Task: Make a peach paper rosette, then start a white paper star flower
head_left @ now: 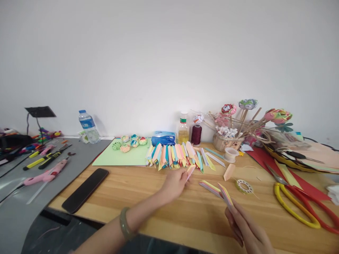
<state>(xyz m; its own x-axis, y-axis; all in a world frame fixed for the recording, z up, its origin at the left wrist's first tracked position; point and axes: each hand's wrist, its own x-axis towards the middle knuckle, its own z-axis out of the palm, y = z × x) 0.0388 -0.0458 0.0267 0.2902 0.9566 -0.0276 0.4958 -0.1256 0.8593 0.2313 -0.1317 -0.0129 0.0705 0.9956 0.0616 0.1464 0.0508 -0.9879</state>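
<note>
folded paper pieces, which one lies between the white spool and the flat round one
The peach piece, alone between white spool and flat spool; the multicoloured pieces held in the left hand and right hand are outside that gap.

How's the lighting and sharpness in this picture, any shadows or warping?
In the head view, the wall is brightest near the middle, greyer toward the corners; a soft shadow falls beside the water bottle; the scissors look stretched, probably by a wide lens; the left hand looks slightly soft.
</note>
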